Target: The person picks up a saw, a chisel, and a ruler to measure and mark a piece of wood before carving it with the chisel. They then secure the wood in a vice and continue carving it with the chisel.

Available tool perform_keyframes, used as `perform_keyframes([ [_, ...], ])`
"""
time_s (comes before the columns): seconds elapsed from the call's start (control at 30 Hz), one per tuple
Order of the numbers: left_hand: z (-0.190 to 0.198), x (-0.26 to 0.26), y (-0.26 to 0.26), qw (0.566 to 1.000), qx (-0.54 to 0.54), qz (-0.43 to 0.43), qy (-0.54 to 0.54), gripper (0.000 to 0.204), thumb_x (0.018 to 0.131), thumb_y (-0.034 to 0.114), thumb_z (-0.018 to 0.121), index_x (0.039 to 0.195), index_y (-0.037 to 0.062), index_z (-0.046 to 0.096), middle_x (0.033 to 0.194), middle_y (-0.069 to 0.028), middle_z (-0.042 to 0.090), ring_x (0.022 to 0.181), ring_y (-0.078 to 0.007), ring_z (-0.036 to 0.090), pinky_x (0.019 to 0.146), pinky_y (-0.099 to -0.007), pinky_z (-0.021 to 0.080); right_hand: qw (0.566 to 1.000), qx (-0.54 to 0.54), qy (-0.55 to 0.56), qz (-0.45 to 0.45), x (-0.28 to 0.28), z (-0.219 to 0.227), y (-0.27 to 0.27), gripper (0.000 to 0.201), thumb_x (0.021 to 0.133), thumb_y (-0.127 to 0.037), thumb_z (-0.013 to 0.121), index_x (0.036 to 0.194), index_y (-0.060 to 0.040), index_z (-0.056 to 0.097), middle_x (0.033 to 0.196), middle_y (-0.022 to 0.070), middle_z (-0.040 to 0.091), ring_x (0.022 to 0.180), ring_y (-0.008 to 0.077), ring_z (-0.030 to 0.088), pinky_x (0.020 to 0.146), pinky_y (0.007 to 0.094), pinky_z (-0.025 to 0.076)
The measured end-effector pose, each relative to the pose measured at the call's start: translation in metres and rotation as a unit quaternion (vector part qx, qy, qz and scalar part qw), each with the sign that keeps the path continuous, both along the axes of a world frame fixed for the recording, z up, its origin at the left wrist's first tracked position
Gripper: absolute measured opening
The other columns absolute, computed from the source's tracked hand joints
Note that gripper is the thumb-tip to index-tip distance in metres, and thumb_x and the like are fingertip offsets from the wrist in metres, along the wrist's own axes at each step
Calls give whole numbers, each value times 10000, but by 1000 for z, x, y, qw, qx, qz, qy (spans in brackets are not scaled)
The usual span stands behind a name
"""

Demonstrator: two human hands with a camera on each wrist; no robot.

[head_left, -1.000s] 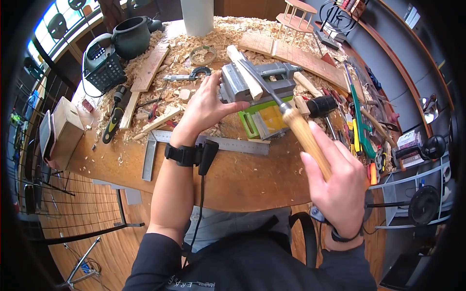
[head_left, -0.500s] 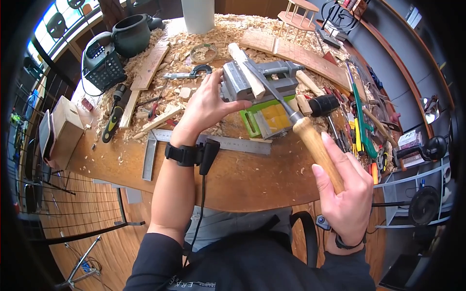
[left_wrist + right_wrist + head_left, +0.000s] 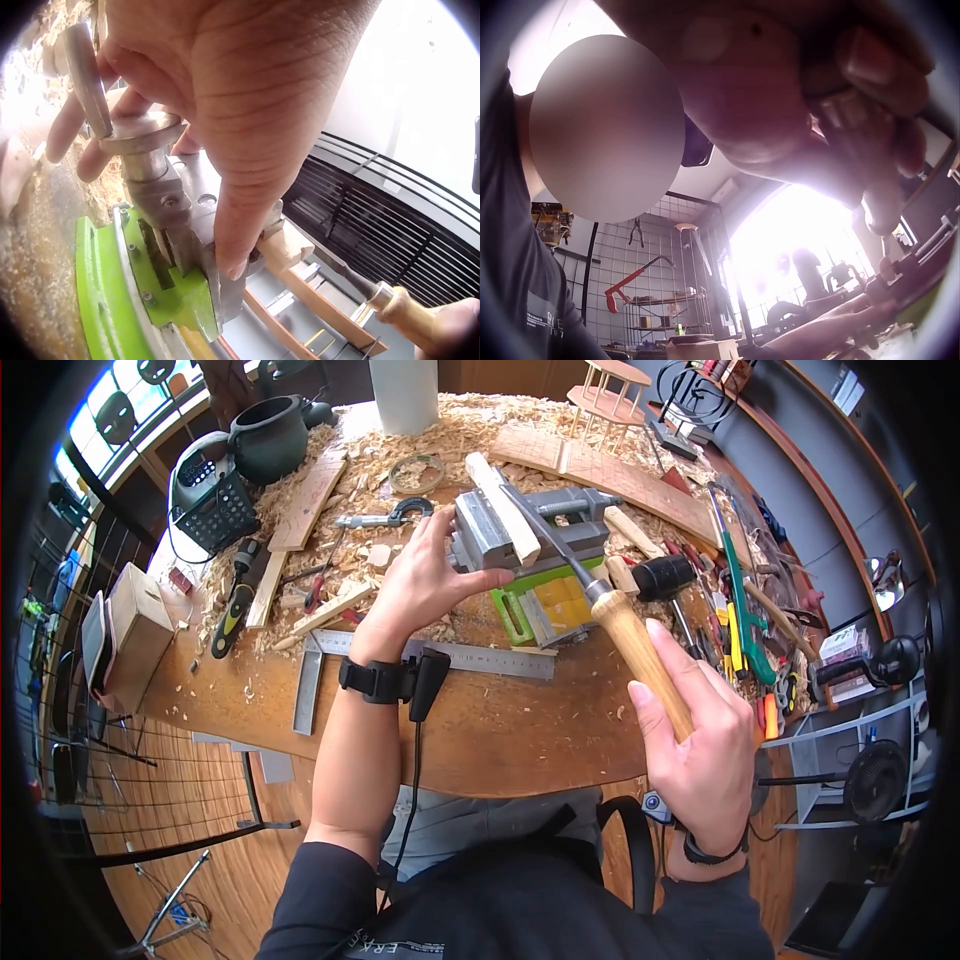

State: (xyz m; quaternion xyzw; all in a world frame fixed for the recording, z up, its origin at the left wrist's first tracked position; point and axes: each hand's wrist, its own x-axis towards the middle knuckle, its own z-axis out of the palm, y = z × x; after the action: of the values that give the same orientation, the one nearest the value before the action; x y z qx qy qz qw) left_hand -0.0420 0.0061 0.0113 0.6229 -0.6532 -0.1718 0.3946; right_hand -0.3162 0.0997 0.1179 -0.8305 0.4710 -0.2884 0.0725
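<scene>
A grey bench vise [image 3: 487, 528] on a green and yellow base clamps a pale wood strip [image 3: 510, 510], which slants up over its top. My left hand [image 3: 425, 575] holds the vise's left end, thumb along the near side and forefinger reaching to the far side. In the left wrist view, the vise's screw knob [image 3: 142, 131] sits beneath the palm. A chisel-like tool [image 3: 635, 645] has a long steel blade and a turned wooden handle. Its blade lies along the right side of the strip. My right hand [image 3: 705, 750] grips the handle, forefinger stretched along it.
Shavings cover the bench's far half. A steel square [image 3: 500, 660] lies in front of the vise, a micrometer [image 3: 385, 518] to its left. A black-headed mallet [image 3: 665, 576] and several hand tools crowd the right. A dark pot [image 3: 270, 438] and basket [image 3: 215, 505] stand far left.
My right hand drew the chisel-like tool back toward the lower right, then slid it forward again along the wood strip. My left hand stays on the vise.
</scene>
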Motion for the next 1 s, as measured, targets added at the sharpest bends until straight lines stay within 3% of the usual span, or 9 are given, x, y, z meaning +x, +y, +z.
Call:
perform_keyframes([
  [1.0,2,-2,2,1000,-3,-3,-4,945,664,473,845,1362,-6,424,1279,-248,536,1225,-359,529,1016,-437,448,1000,12,5,-8,1,-6,-4,484,827,-81,692,1298,-51,586,744,167,567,631,364,595,579,442,473],
])
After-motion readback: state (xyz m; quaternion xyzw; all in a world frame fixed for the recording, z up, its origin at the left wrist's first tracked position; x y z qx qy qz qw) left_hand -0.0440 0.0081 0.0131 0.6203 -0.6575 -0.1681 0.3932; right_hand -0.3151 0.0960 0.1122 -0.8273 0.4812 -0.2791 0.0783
